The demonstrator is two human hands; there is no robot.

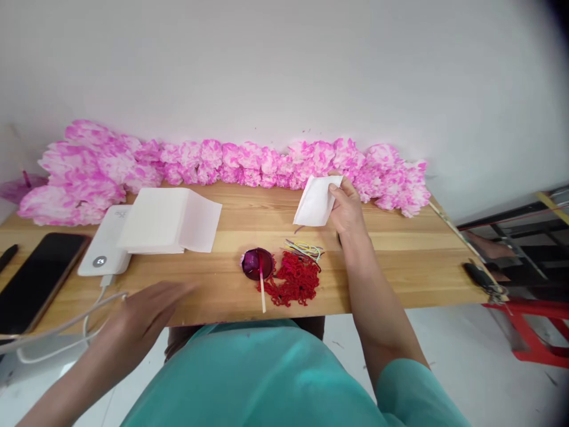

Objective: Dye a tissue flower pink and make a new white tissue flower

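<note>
My right hand [347,204] pinches a small folded piece of white tissue paper [315,201] between thumb and fingers, held above the table. My left hand [153,305] is stretched out over the table's front edge, fingers extended and slightly blurred, holding nothing. Beyond it lies a stack of white paper sheets [153,220], its right side fanned out. Between the hands stands a small dark cup [267,261] of purple-pink dye, with a pink-stained stick [262,293] leaning across it. Beside the cup lie a heap of red yarn pieces [293,281] and several pale strings [306,249].
Pink-and-white paper flowers [249,157] line the table's back along the wall. At left are a white power bank [104,243] with a cable and a black phone [42,279]. Keys [482,279] lie at the right edge, near a red stool [533,332].
</note>
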